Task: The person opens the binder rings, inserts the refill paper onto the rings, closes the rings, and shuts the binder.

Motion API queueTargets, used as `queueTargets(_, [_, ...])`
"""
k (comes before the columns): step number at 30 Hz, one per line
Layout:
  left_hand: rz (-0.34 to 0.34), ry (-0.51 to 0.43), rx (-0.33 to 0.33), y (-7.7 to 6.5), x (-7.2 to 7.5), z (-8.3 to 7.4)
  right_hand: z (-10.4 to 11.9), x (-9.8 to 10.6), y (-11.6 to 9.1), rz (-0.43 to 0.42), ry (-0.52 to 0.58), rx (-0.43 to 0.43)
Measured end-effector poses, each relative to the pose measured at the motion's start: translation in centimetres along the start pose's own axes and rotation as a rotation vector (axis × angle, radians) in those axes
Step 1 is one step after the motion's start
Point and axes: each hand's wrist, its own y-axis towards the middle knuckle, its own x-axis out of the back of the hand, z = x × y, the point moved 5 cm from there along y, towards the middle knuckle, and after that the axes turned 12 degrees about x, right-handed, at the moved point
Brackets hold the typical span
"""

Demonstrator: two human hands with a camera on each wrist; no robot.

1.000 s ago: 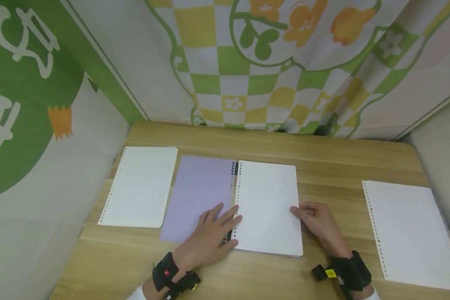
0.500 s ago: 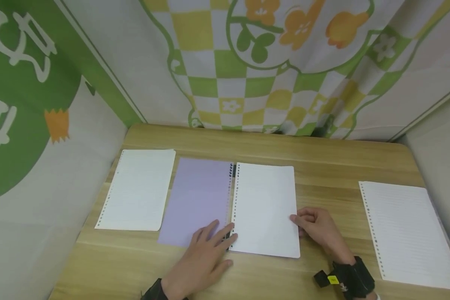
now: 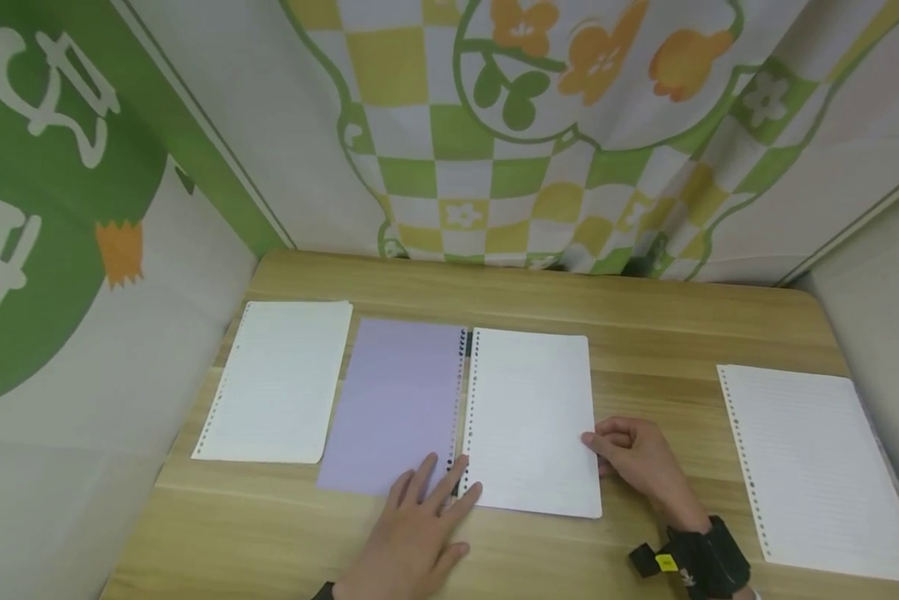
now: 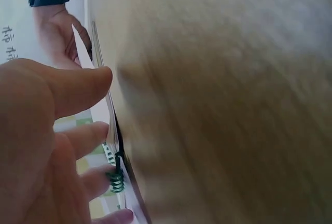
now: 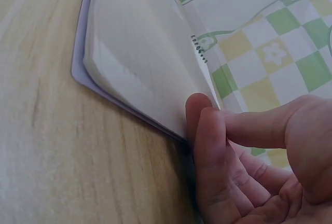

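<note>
A loose-leaf notebook lies open on the table, its purple cover (image 3: 397, 392) to the left and a stack of white lined pages (image 3: 531, 408) to the right. Dark binder rings (image 4: 116, 180) show along the spine. My left hand (image 3: 417, 527) is spread near the lower end of the spine, fingertips touching the cover and the pages' punched edge. At the outer edge of the pages, my right hand (image 3: 640, 458) pinches paper between thumb and fingers. The right wrist view shows that paper edge (image 5: 210, 92) slightly raised; how many sheets it holds I cannot tell.
Loose punched sheets (image 3: 277, 379) lie left of the notebook. More lined sheets (image 3: 820, 471) are at the table's far right. The wooden table (image 3: 659, 325) meets a checked green and yellow curtain (image 3: 464, 183) at the back.
My left hand has slid down the spine toward the notebook's lower end. The right hand stays at the page edge, its pinch slightly lower than before.
</note>
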Motion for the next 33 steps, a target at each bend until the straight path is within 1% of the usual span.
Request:
queueTargets(3, [-0.002,0.030,0.006,-0.1,-0.1,-0.4,0.1,0.1,-0.1,0.002,-0.030,0.013])
queueTargets(8, [-0.023,0.048,-0.012,-0.1,-0.2,-0.9,0.0,0.6,-0.2,0.006,-0.095,0.060])
queueTargets(10, [-0.015,0.047,-0.016,0.0,-0.1,-1.1,-0.1,0.9,-0.3,0.012,-0.109,0.082])
queueTargets(12, [-0.001,0.027,-0.016,0.1,0.0,-1.1,-0.1,1.1,-0.4,0.020,-0.102,0.095])
queueTargets(15, [-0.007,0.016,-0.016,0.5,0.7,-1.2,-0.2,1.5,-0.5,0.024,-0.072,0.115])
queueTargets(17, [-0.046,0.009,-0.031,0.8,1.4,-1.2,-0.1,2.2,-0.6,0.014,-0.082,0.143])
queueTargets(18, [-0.068,0.011,-0.039,1.1,1.9,-1.2,0.0,2.7,-0.7,0.007,-0.110,0.159])
queueTargets(20, [-0.114,0.019,-0.069,1.8,2.6,-1.7,-0.1,4.5,-1.1,-0.030,-0.215,0.210])
queueTargets(22, [-0.141,0.030,-0.101,2.9,3.0,-2.5,-0.3,6.9,-1.8,-0.090,-0.341,0.269])
queueTargets(25, [-0.145,0.080,-0.168,5.0,3.1,-4.7,-1.4,11.1,-3.2,-0.201,-0.512,0.302])
queueTargets(27, [-0.148,0.118,-0.228,6.4,2.9,-6.6,-2.6,13.6,-4.1,-0.248,-0.595,0.296])
queueTargets(29, [-0.163,0.159,-0.292,7.6,2.7,-8.5,-4.2,15.7,-4.8,-0.257,-0.676,0.269])
queueTargets(30, [-0.166,0.172,-0.316,8.1,2.6,-9.5,-5.0,16.6,-5.1,-0.253,-0.715,0.269])
queueTargets(33, [-0.171,0.189,-0.368,9.7,2.3,-12.0,-7.1,18.5,-5.5,-0.209,-0.801,0.247])
